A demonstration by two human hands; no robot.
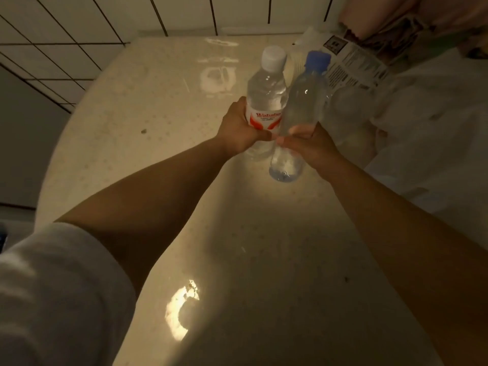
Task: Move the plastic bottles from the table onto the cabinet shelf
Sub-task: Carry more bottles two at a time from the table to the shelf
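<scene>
Head view: a rounded pale table (148, 122) is seen from above, its left edge curving beside a tiled wall (52, 35), with bare surface spread to the left and near side. The far right corner is crowded by a printed package (351, 64) and a white plastic bag (427, 107). The white-capped bottle (266, 93), with a red-and-white label, is gripped round its middle by the left hand (237, 128). The blue-capped bottle (301, 112), clear and unlabelled, is held tilted by the right hand (309, 143), fingers curled round its lower body. The two bottles are touching, side by side, over the table's far middle.
</scene>
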